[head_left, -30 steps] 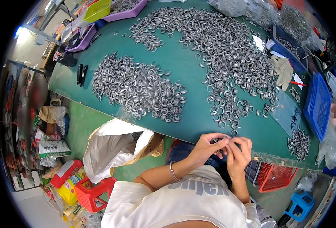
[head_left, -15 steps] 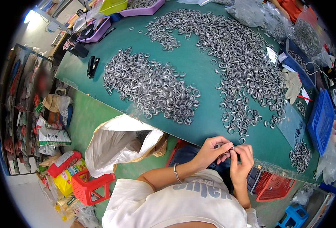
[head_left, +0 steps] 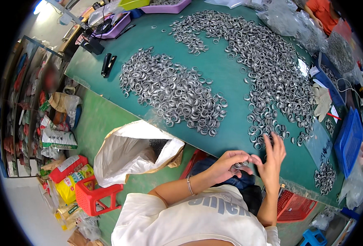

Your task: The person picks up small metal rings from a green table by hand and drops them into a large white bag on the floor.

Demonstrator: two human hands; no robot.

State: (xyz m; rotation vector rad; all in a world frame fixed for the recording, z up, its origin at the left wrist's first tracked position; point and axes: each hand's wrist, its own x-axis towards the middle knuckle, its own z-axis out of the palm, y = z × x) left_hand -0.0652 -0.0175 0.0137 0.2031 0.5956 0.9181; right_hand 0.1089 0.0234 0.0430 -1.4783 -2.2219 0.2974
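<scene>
1. fingers of the left hand (head_left: 226, 166) are curled inward with the thumb laid over them, and a few grey metal rings (head_left: 239, 165) are held in that fold, apparently so that none slips out.
2. by the right hand (head_left: 273, 163) nothing is clearly gripped: its fingers are spread and bent, their tips set at the near edge of the large ring pile (head_left: 271, 65), where loose rings are easily reached. whether one is touched by a fingertip cannot be told.
3. the right thumb is pointed toward the left fingertips; contact between them cannot be made out.
4. on the green table (head_left: 232, 106) a second ring pile (head_left: 169, 92) is set to the left, well apart from the large one, probably so that the two are not mixed.
5. a small ring heap (head_left: 325, 178) is placed at the right, beside a clear plastic sheet (head_left: 319, 141).
6. below the table edge a white-lined sack (head_left: 118, 158) is stood mouth-up, seemingly within easy reach of the left arm.
</scene>
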